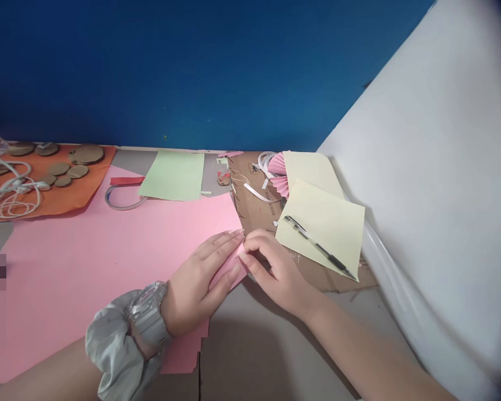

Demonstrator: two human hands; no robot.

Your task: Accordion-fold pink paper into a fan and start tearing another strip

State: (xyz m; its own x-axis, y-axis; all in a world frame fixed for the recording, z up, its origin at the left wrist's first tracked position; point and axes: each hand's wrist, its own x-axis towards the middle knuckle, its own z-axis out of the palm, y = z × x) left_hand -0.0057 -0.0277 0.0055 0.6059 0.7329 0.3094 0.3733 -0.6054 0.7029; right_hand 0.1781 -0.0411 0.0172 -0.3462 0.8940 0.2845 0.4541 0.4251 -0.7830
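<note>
Two hands, both on pink paper. Left hand [209, 273]: flat, fingers extended and together, thumb spread, palm down on the paper, not gripping. Right hand [271, 267]: thumb and forefinger closed in a pinch on the edge of a pink flap [234, 264], right at the left fingertips. Flap is at the right end of one large pink sheet [121, 262]; can't tell if it's a fold of that sheet or a separate piece, fingers cover most of it.

Left wrist: one watch [150, 312], one grey scrunchie [114, 345]; the scrunchie blocks part of the large sheet.

Around, counted:
- 1 green sheet [175, 175], behind the left hand
- 1 hoop [125, 206] just left of it, 1 red strip [127, 181] at its top
- 2 pale yellow sheets, front one [309, 211] overlapping the rear one [311, 167]
- 1 pen [317, 245], diagonal on the front one
- 2 pleated pink fans, upper [277, 164] and lower [280, 186], partly under the yellow sheets
- 1 cardboard piece [250, 189] under all that
- 1 orange sheet [77, 200], far left, with about 9 brown discs [86, 154]; exact count unclear, white earphones [16, 189] tangle over some

Blue wall [192, 72] bounds the back, white wall [434, 184] the right.
</note>
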